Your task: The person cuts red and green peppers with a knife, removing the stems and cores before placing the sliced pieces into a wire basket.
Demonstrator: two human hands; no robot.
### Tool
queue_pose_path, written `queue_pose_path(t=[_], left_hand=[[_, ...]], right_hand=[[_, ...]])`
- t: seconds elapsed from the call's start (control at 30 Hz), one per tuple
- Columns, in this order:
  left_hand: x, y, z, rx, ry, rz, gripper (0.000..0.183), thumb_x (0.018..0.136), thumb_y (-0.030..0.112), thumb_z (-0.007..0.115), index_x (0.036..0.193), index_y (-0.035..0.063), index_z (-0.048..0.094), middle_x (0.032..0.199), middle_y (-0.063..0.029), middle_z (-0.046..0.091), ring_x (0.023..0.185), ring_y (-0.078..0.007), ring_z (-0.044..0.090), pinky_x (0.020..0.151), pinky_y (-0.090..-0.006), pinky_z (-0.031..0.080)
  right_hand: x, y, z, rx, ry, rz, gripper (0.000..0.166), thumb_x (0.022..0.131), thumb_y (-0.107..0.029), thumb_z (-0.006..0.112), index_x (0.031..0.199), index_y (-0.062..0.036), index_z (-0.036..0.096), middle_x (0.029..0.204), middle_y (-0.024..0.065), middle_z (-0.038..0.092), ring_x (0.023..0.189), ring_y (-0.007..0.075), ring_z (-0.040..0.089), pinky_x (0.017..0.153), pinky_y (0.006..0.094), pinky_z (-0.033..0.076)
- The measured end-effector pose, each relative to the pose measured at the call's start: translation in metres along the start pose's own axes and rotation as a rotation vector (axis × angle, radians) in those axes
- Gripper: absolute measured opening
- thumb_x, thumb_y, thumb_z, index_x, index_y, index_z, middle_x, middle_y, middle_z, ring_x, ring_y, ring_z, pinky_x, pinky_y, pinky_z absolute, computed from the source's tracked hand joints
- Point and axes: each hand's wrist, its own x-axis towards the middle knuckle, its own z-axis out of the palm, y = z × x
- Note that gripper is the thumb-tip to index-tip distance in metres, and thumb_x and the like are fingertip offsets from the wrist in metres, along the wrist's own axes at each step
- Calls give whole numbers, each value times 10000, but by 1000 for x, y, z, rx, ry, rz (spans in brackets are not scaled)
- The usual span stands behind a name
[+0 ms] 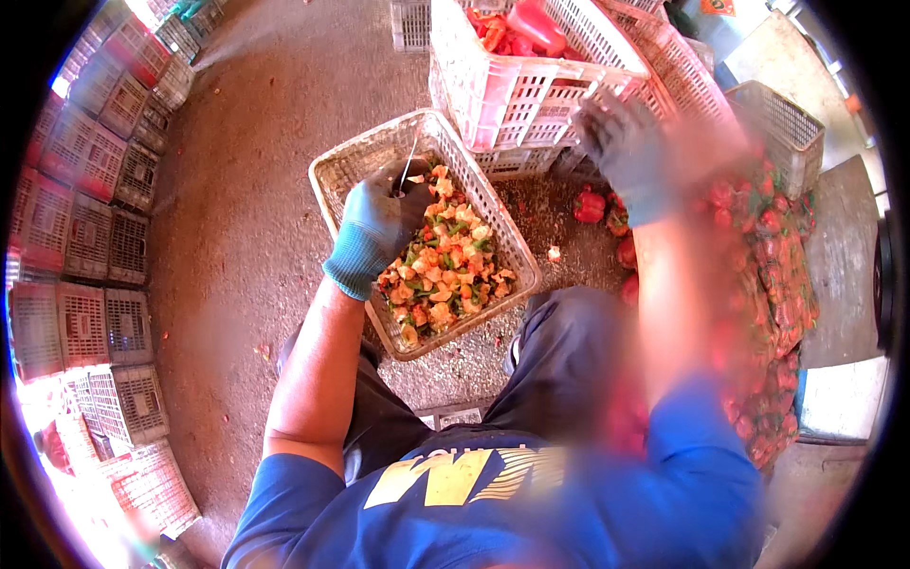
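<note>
My left hand (387,213), in a blue-grey work glove, is closed around a small knife (409,162) whose thin blade points up and away. It is over a dirty plastic crate (426,348) that holds cut pepper cores (444,267) with green stems and pale seeds. My right hand (625,153), gloved too and blurred, is beside a white crate (530,107) of cored red peppers (538,28). Its fingers look apart, with nothing visible in them. A whole red bell pepper (589,205) is on the floor below that hand.
Whole red peppers in net bags (778,284) are heaped at my right, partly blurred. Stacked plastic crates (85,242) line the left side. A grey crate (789,135) stands beyond the heap. Scraps litter the brown floor (227,178). My knees flank the scrap crate.
</note>
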Motion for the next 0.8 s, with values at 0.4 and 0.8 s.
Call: queue_pose_path(t=[0.4,0.8], left_hand=[[-5,12,59,91,-278,-241,375,969,212,667,1264,-19,661,912,-51,702,705,-98,626,624,-246,498],[22,8,113,102,-287,-393,345,988,173,643,1279,-11,658,998,-57,743,747,-85,657,618,-219,472]], right_hand=[[-136,175,-334,-133,647,594,265,1007,-362,536,968,-128,652,773,68,645,673,267,616,689,433,570],[-131,218,-450,-1453,653,924,590,844,-462,701,1191,15,716,1214,255,701,1122,379,685,955,449,525]])
